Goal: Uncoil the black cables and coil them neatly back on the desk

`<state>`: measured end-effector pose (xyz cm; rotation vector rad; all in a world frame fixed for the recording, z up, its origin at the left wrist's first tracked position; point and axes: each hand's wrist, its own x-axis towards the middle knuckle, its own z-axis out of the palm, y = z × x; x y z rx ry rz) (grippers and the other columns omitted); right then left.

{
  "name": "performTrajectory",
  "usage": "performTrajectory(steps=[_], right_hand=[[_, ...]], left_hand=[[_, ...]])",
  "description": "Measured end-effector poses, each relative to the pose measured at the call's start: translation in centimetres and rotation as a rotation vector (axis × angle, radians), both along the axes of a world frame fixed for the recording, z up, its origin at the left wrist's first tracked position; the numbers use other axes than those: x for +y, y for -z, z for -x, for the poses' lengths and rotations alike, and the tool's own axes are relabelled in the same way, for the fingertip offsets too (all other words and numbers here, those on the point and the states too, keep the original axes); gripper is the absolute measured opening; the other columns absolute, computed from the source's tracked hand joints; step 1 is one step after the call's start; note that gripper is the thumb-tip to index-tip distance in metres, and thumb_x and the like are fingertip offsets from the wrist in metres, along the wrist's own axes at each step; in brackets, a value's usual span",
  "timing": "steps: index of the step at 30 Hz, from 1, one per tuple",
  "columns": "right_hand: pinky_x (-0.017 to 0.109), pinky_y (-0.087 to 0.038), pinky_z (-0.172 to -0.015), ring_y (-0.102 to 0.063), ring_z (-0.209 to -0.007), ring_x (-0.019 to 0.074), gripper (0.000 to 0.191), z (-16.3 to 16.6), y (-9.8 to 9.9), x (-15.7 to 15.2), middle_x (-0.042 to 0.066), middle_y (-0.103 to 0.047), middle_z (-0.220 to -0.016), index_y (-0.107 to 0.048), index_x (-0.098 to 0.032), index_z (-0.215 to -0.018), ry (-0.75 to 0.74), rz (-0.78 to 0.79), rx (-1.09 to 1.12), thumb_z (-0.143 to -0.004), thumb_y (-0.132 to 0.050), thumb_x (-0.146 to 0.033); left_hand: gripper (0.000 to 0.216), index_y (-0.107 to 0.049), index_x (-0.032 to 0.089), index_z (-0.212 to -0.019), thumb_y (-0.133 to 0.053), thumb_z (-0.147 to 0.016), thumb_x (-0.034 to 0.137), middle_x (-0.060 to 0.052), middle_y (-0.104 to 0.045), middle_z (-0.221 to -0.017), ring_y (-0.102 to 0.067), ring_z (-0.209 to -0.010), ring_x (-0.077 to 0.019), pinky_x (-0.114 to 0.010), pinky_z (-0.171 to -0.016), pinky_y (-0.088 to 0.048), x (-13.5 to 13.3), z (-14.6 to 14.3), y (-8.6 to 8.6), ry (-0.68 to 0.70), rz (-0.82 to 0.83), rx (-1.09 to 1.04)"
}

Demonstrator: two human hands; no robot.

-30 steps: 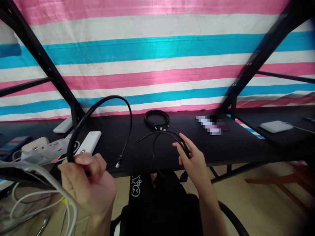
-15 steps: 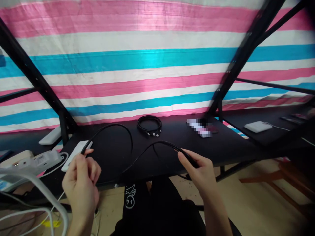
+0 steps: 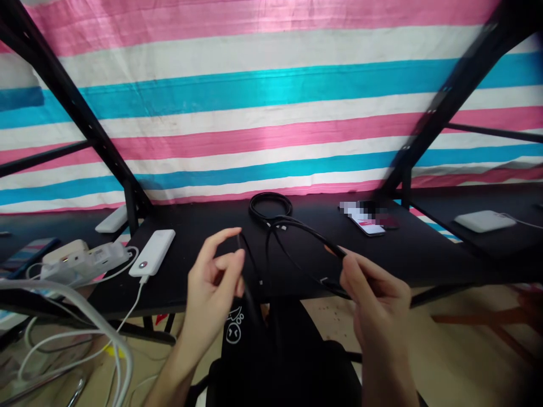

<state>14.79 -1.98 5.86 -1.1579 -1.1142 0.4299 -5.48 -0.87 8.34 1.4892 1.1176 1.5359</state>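
A black cable (image 3: 307,228) hangs in bent loops between my two hands above the dark table. My right hand (image 3: 377,299) is closed round a bundle of its strands, thumb on top. At left, my left hand (image 3: 218,280) has its index finger and thumb bent around another stretch of the cable, with a small gap between the fingertips. A strand below that hand is smeared by motion. Behind the hands a second black cable (image 3: 270,195) lies coiled on the table (image 3: 199,217), its light connectors partly covered by the held loops.
A white power bank (image 3: 153,251) with a plugged white cable lies left on the table. Farther left are a white power strip (image 3: 102,255) and thick white cables (image 3: 95,319). A phone (image 3: 367,220) lies back right. Black metal posts (image 3: 91,135) and a striped sheet (image 3: 263,124) stand behind.
My left hand has moved right, closer to my right hand, and the cable between them now bends more tightly. The view has turned slightly left.
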Motion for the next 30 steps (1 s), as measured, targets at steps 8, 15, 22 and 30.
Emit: performTrajectory(steps=[8, 15, 22, 30], right_hand=[[0.021, -0.04, -0.046, -0.045, -0.05, 0.0091, 0.042, 2.5, -1.2, -0.1, -0.004, -0.047, -0.057, -0.067, -0.022, -0.115, -0.299, 0.078, -0.018, -0.074, -0.068, -0.031], [0.022, -0.047, -0.064, -0.055, -0.075, 0.0122, 0.025, 2.8, -0.5, 1.2, 0.002, -0.057, -0.089, -0.062, -0.023, -0.108, -0.321, 0.026, -0.16, -0.083, -0.06, -0.023], [0.022, -0.044, -0.06, -0.052, -0.063, 0.0107, 0.02, 2.0, -0.6, 0.9, -0.002, -0.053, -0.066, -0.068, -0.022, -0.102, -0.251, 0.004, -0.172, -0.091, -0.051, -0.024], [0.025, -0.052, -0.059, -0.062, -0.06, 0.0139, 0.013, 1.7, -0.5, 0.7, 0.001, -0.068, -0.071, -0.072, -0.021, -0.085, -0.251, -0.1, -0.3, -0.08, -0.059, -0.02]], left_hand=[[0.037, -0.051, 0.026, -0.127, -0.048, -0.091, 0.017, -0.009, -0.051, -0.133, -0.048, -0.123, -0.0213, -0.038, -0.105, -0.039, 1.8, -2.9, 1.0, 0.295, -0.251, 0.24], [0.034, -0.054, 0.024, -0.12, -0.044, -0.091, 0.01, -0.009, -0.055, -0.124, -0.05, -0.119, -0.0201, -0.038, -0.103, -0.04, 1.9, -3.2, 0.7, 0.251, -0.403, 0.239], [0.047, -0.05, 0.025, -0.124, -0.065, -0.08, 0.02, -0.013, -0.05, -0.128, -0.047, -0.12, -0.0281, -0.045, -0.099, -0.037, 3.5, -2.4, 1.0, -0.311, -0.698, 0.683], [0.018, -0.062, 0.022, -0.087, -0.047, -0.085, 0.012, -0.001, -0.068, -0.081, -0.064, -0.082, -0.017, -0.039, -0.097, -0.039, 5.1, -0.9, 0.9, -0.148, -0.614, 0.65]])
